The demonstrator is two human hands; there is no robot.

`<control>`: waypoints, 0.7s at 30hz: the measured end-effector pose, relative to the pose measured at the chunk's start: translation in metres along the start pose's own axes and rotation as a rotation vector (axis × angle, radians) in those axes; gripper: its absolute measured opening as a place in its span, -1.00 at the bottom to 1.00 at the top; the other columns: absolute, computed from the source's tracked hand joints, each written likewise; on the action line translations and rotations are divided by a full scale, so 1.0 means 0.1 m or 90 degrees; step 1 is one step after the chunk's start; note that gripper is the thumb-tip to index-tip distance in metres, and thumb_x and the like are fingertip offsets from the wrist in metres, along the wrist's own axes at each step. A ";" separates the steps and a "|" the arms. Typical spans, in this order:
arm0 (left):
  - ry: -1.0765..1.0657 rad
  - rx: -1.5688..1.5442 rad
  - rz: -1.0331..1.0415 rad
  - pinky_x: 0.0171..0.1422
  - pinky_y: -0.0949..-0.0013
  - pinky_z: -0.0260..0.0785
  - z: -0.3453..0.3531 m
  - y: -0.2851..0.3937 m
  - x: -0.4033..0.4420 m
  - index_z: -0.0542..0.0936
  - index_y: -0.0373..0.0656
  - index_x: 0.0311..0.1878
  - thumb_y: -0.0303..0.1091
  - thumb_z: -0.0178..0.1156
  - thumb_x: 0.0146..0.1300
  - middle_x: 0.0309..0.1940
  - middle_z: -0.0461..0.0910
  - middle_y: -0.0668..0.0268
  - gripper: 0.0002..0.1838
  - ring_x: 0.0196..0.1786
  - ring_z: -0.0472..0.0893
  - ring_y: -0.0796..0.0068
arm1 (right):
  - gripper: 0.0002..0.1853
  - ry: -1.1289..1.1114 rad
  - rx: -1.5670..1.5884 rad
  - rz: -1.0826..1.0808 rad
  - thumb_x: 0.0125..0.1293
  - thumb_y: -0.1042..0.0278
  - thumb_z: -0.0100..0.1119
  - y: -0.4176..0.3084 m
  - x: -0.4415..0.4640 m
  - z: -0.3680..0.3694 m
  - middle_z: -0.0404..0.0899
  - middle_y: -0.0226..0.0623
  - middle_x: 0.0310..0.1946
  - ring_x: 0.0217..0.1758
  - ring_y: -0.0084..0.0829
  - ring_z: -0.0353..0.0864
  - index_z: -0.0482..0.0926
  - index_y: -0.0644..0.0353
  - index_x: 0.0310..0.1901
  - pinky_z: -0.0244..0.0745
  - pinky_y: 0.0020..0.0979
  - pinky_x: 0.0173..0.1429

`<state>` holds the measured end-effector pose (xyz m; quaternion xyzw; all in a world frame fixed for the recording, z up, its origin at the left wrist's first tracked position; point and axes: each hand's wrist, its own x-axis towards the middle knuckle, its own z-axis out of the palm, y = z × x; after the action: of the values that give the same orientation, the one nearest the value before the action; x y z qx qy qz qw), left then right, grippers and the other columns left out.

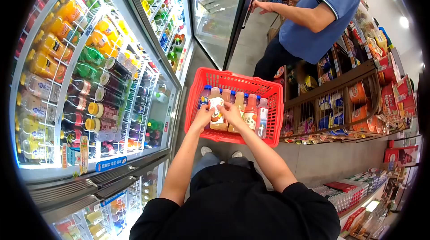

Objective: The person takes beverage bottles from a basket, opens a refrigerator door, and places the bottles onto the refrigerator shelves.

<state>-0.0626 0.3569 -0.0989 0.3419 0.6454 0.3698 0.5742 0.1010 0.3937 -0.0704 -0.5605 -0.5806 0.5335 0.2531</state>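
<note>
Over the red perforated plastic basket [204,134], the left hand [203,117] and right hand [233,115] pinch a pale-capped plastic bottle of light-brown drink [219,121] from either side, its long axis pointing forward between them.

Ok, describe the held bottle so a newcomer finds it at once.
Find the red shopping basket, mid-picture. Inside, left of centre, the left hand and right hand hold one bottle. Its white label, with red and brown artwork, sets it apart.
</note>
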 end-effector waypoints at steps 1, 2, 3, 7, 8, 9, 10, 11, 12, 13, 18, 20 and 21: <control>0.007 -0.019 0.005 -0.13 0.41 0.53 0.02 0.15 -0.10 0.40 -0.35 0.20 -0.24 0.17 0.45 -0.10 0.61 0.12 -0.57 -0.13 0.66 0.46 | -0.45 -0.009 0.017 0.032 0.30 0.04 0.33 0.02 0.01 0.00 0.73 -0.14 -0.23 -0.20 -0.42 0.71 0.59 0.37 0.13 0.58 -0.39 -0.12; -0.021 -0.112 -0.031 -0.07 0.38 0.54 0.03 0.28 -0.22 0.32 -0.32 0.24 -0.27 0.17 0.45 -0.06 0.60 0.06 -0.55 -0.10 0.67 0.43 | -0.45 -0.005 0.017 0.033 0.30 0.04 0.33 0.05 0.00 0.02 0.73 -0.14 -0.23 -0.20 -0.42 0.71 0.59 0.37 0.13 0.58 -0.39 -0.12; -0.026 -0.111 -0.032 -0.07 0.38 0.54 0.05 0.23 -0.20 0.32 -0.32 0.24 -0.27 0.17 0.45 -0.06 0.60 0.06 -0.55 -0.10 0.67 0.43 | -0.43 0.022 0.030 0.033 0.28 0.07 0.36 0.08 -0.01 0.04 0.73 -0.16 -0.22 -0.20 -0.44 0.70 0.57 0.36 0.16 0.58 -0.41 -0.12; -0.055 -0.202 -0.003 0.01 0.33 0.56 0.10 0.13 -0.20 0.23 -0.27 0.25 -0.30 0.18 0.44 -0.03 0.59 0.03 -0.53 -0.06 0.68 0.38 | -0.40 0.043 0.169 0.056 0.26 0.18 0.42 0.02 -0.18 0.01 0.70 -0.20 -0.15 -0.16 -0.49 0.68 0.52 0.37 0.23 0.58 -0.45 -0.12; -0.068 -0.207 -0.001 0.02 0.31 0.57 0.10 0.15 -0.23 0.21 -0.25 0.26 -0.32 0.19 0.44 -0.03 0.59 0.03 -0.51 -0.05 0.68 0.36 | -0.39 0.052 0.161 0.065 0.26 0.21 0.43 -0.09 -0.26 -0.04 0.68 -0.21 -0.10 -0.11 -0.51 0.65 0.50 0.38 0.25 0.57 -0.47 -0.09; -0.066 -0.209 0.004 0.02 0.31 0.57 0.11 0.21 -0.29 0.21 -0.25 0.26 -0.32 0.19 0.44 -0.03 0.59 0.03 -0.51 -0.05 0.68 0.36 | -0.39 0.050 0.159 0.060 0.26 0.21 0.43 -0.09 -0.28 -0.07 0.68 -0.21 -0.10 -0.11 -0.51 0.65 0.50 0.38 0.25 0.57 -0.47 -0.09; -0.056 -0.234 0.008 0.01 0.31 0.57 0.14 0.27 -0.36 0.21 -0.23 0.27 -0.32 0.21 0.42 -0.03 0.59 0.04 -0.50 -0.03 0.67 0.36 | -0.38 0.038 0.196 0.043 0.26 0.21 0.43 -0.09 -0.30 -0.10 0.67 -0.20 -0.06 -0.08 -0.50 0.65 0.49 0.38 0.26 0.56 -0.47 -0.06; -0.046 -0.258 0.013 0.01 0.31 0.57 0.15 0.32 -0.43 0.22 -0.21 0.27 -0.32 0.23 0.40 -0.03 0.59 0.06 -0.49 -0.02 0.67 0.36 | -0.37 0.024 0.234 0.027 0.26 0.20 0.43 -0.09 -0.32 -0.13 0.66 -0.19 -0.03 -0.06 -0.50 0.64 0.48 0.38 0.27 0.55 -0.47 -0.03; -0.042 -0.259 0.018 0.01 0.31 0.57 0.16 0.40 -0.53 0.22 -0.21 0.27 -0.32 0.23 0.40 -0.03 0.59 0.06 -0.49 -0.02 0.67 0.36 | -0.37 0.019 0.233 0.022 0.26 0.20 0.43 -0.14 -0.35 -0.15 0.66 -0.19 -0.03 -0.06 -0.50 0.64 0.48 0.38 0.27 0.55 -0.47 -0.03; -0.033 -0.289 0.024 0.05 0.33 0.56 0.17 0.48 -0.64 0.21 -0.24 0.28 -0.33 0.24 0.40 0.02 0.56 0.04 -0.47 0.02 0.65 0.34 | -0.37 0.018 0.235 0.004 0.26 0.20 0.43 -0.22 -0.39 -0.19 0.65 -0.20 -0.01 -0.03 -0.49 0.63 0.48 0.38 0.27 0.55 -0.47 0.00; -0.003 -0.374 0.082 0.04 0.30 0.54 0.25 0.51 -0.87 0.24 -0.17 0.36 -0.32 0.29 0.36 0.06 0.55 0.16 -0.40 0.06 0.61 0.41 | -0.35 -0.015 0.202 -0.043 0.27 0.19 0.43 -0.25 -0.43 -0.25 0.63 -0.20 0.04 0.03 -0.47 0.61 0.46 0.36 0.30 0.53 -0.43 0.09; -0.010 -0.406 0.104 0.15 0.25 0.48 0.28 0.59 -1.04 0.27 -0.17 0.42 -0.31 0.28 0.36 0.09 0.54 0.23 -0.36 0.13 0.57 0.43 | -0.33 -0.062 0.210 -0.048 0.29 0.21 0.41 -0.43 -0.55 -0.30 0.62 -0.20 0.06 0.07 -0.46 0.60 0.40 0.33 0.35 0.52 -0.42 0.13; 0.006 -0.412 0.111 0.15 0.25 0.48 0.31 0.59 -1.10 0.27 -0.17 0.42 -0.31 0.28 0.36 0.09 0.54 0.23 -0.36 0.13 0.57 0.43 | -0.33 -0.079 0.206 -0.054 0.29 0.21 0.41 -0.48 -0.59 -0.33 0.62 -0.20 0.06 0.07 -0.46 0.60 0.40 0.33 0.35 0.52 -0.42 0.13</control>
<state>-0.0192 0.2936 0.0040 0.1944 0.4653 0.6049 0.6162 0.1266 0.3605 0.0010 -0.4538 -0.5248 0.6422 0.3260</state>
